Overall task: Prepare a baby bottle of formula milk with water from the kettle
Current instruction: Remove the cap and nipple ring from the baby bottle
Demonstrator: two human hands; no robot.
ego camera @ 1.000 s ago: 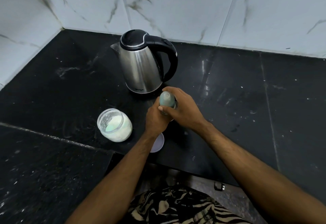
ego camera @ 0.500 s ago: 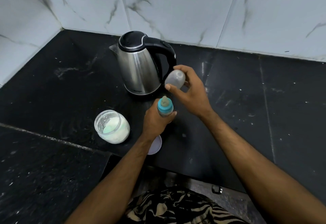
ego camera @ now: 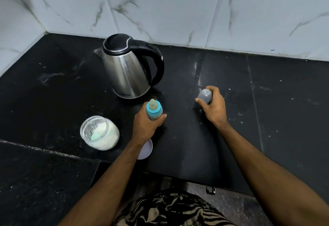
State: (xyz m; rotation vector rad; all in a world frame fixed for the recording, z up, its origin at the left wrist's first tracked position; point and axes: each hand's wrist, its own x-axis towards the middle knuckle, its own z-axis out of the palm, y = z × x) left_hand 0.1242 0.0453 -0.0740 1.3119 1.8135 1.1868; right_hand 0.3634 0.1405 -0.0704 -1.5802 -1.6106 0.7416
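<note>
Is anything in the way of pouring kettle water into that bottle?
Yes. The blue collar and teat are on the bottle gripped by the left hand, closing its mouth. The countertop between bottle and kettle looks unobstructed.

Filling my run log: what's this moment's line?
left hand: grips baby bottle | right hand: holds bottle cap | kettle: untouched

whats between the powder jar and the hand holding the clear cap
In the head view, the baby bottle, gripped by the left hand, stands between the powder jar and the right hand holding the clear cap.
</note>
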